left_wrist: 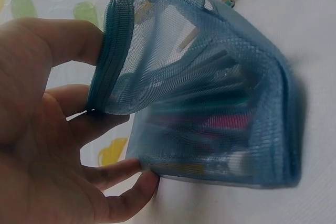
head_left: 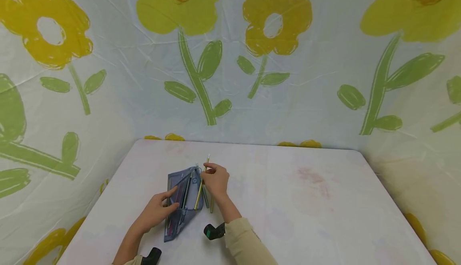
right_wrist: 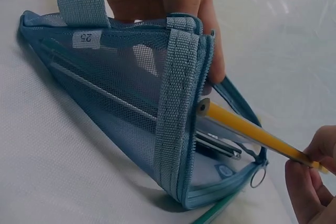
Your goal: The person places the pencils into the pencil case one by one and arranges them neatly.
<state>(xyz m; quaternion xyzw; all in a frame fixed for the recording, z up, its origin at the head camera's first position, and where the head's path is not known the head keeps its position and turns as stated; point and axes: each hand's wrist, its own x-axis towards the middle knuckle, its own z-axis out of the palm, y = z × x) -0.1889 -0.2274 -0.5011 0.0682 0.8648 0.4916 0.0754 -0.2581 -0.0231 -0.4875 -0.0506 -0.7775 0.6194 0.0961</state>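
Blue mesh zip pouch, webbing-trimmed, mouth unzipped and gaping, edge held by left hand. Dark pen inside among slim sticks. Yellow pencil, flat-ended, slanted, pinched by right hand, far end at mouth. Green stick, yellowish stick just beside pouch.

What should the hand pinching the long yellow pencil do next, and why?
Probably slide the long yellow pencil gently into the blue mesh zip pouch: the right hand pinches it near one end, its other end is at the pouch's open mouth, and the left hand holds the pouch's edge.
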